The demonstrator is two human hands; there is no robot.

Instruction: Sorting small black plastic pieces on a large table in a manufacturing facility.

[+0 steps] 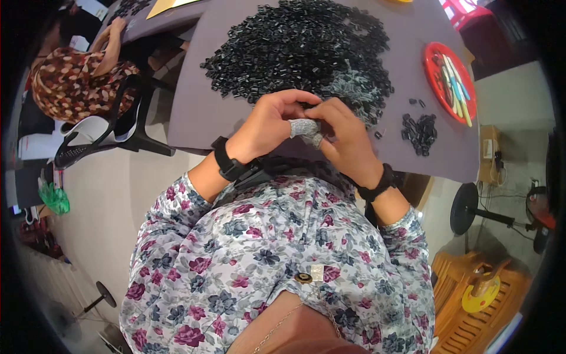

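My left hand and my right hand meet at the table's near edge, fingertips together. Fingers on both are bent in a pinch, and whatever lies between them is hidden or too small to name. Grey wrapping covers the thumbs. Just beyond the hands spreads a large heap of small black plastic pieces. On the heap's near right side lies a patch of thin grey scraps. A smaller group of black pieces sits to the right of my right hand.
A red plate holding several slim tools with white, blue and yellowish handles rests at the table's right edge. At the far left another person works at a second table, by a black chair. An orange plastic chair stands lower right.
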